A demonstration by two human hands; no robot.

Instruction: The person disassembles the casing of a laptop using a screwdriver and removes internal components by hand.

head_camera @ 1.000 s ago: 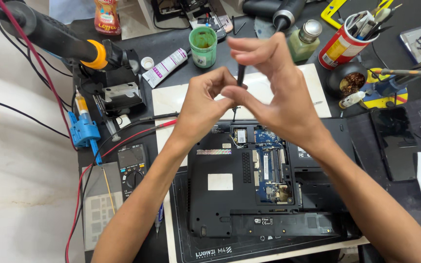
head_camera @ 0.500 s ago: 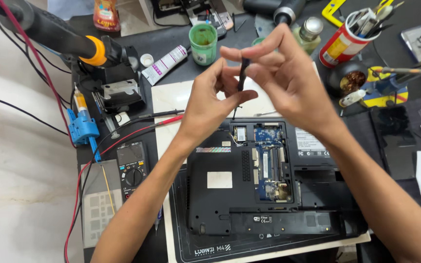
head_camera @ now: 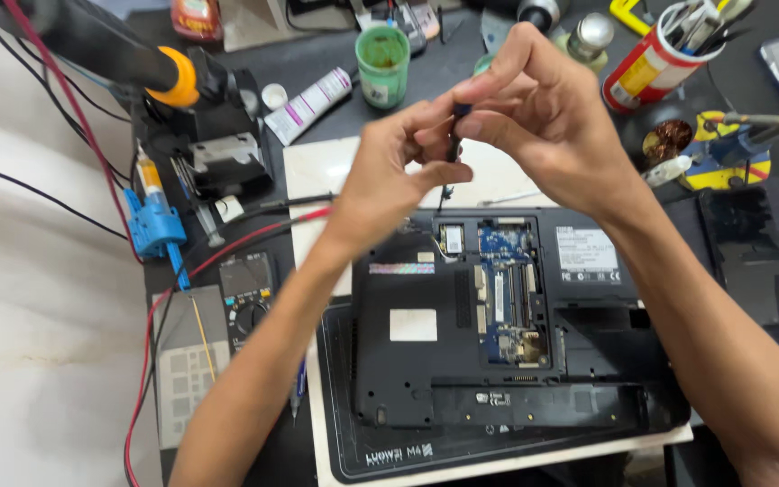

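Both hands have lifted slightly and drawn closer above the opened black laptop base (head_camera: pixel 498 343). Left hand (head_camera: pixel 389 171) pinches the slim black screwdriver (head_camera: pixel 451 153) low on its shaft, steadying it; right hand (head_camera: pixel 552 117) closes fingertips on its top, apparently to twist. Tip hangs just above the exposed blue circuit board (head_camera: pixel 507 298) on the bench (head_camera: pixel 317 171).

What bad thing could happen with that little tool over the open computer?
Both hands, left hand and right hand, pinch a thin dark screwdriver right above the opened laptop. If it slips, its tip might scratch the bare blue circuit board. A tiny part dropped from the fingers could fall into the open bay and be hard to find. An elbow might also bump the green cup nearby.
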